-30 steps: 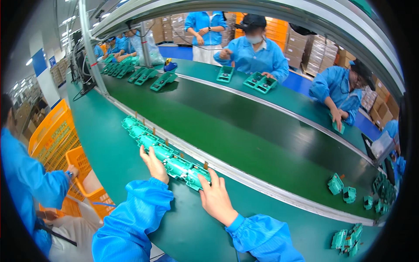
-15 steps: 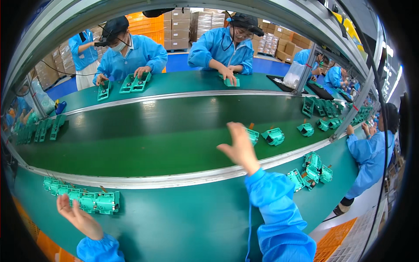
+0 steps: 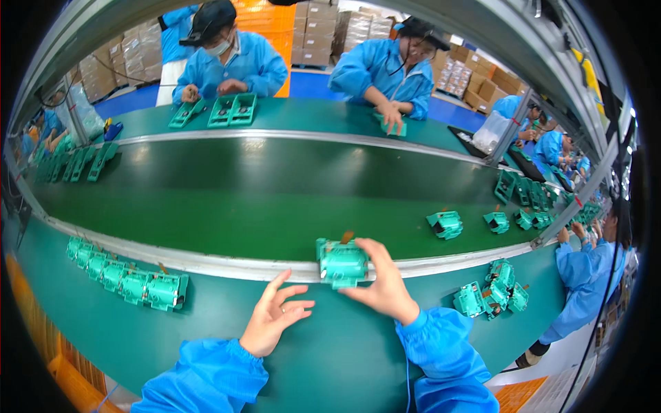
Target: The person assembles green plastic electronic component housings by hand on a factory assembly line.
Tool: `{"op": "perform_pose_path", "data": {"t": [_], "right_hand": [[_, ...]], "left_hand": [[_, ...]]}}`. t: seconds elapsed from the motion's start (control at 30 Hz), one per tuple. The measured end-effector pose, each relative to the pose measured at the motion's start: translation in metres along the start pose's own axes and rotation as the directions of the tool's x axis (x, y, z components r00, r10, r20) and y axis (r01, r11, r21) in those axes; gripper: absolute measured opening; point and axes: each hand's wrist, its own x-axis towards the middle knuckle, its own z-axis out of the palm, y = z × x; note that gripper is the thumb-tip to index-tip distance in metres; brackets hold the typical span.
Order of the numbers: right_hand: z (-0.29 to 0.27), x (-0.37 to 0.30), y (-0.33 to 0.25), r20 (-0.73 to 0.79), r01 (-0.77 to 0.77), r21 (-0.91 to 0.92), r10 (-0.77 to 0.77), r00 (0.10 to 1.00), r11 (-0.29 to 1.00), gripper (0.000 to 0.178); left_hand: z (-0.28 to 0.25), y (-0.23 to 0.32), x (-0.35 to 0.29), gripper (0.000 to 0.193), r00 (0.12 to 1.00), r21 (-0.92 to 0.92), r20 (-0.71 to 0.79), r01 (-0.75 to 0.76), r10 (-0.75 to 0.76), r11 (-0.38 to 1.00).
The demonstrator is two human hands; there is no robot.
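Note:
Pinched by its right side in my right hand (image 3: 382,286) is a green plastic housing (image 3: 343,263) with a rounded top and a small orange-brown tab. It is held over the metal rail (image 3: 206,265) along the near side of the green conveyor belt (image 3: 227,199). My left hand (image 3: 277,315) is open, fingers spread, just to the lower left of the housing and apart from it. A row of similar green housings (image 3: 131,283) rests on the near table at the left. More of them lie in a small pile (image 3: 497,289) at the right.
Several green housings (image 3: 446,224) sit on the belt at the right. Flat green trays (image 3: 81,164) lean at its far left. Two co-workers handle green parts (image 3: 233,110) across the belt; another person (image 3: 585,268) works at the right. Metal posts (image 3: 530,124) frame the line.
My right hand has picked a green housing off the belt and brought it left and nearer. My left hand has moved right from beside the row toward it. The view has shifted.

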Motion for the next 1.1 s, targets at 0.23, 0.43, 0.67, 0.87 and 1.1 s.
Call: {"op": "perform_pose_path", "data": {"t": [0.23,0.43,0.67,0.87,1.1], "right_hand": [[0.023,-0.019,-0.038,0.023,0.186,0.063,-0.188,0.982,0.98,0.075],[0.031,-0.025,-0.034,0.023,0.159,0.085,-0.161,0.987,0.984,0.075],[0.033,-0.032,-0.034,0.147,-0.221,0.676,0.165,0.975,0.703,0.077],[0.035,-0.034,-0.022,0.394,-0.445,0.858,0.227,0.891,0.256,0.068],[0.037,-0.035,-0.022,0.483,-0.496,0.868,0.248,0.84,-0.012,0.05]], "left_hand": [[-0.015,0.005,-0.001,0.07,0.997,-0.033,0.063,-0.033,0.035,0.999],[-0.017,0.002,0.001,0.071,0.996,-0.103,0.072,0.067,-0.06,0.992],[-0.018,0.003,0.001,0.07,0.999,-0.161,0.034,0.033,-0.028,0.986],[-0.019,0.006,0.002,0.069,0.999,-0.186,0.008,0.045,-0.044,0.982],[-0.028,-0.001,0.0,0.069,0.995,-0.207,0.102,0.027,-0.005,0.978]]}}
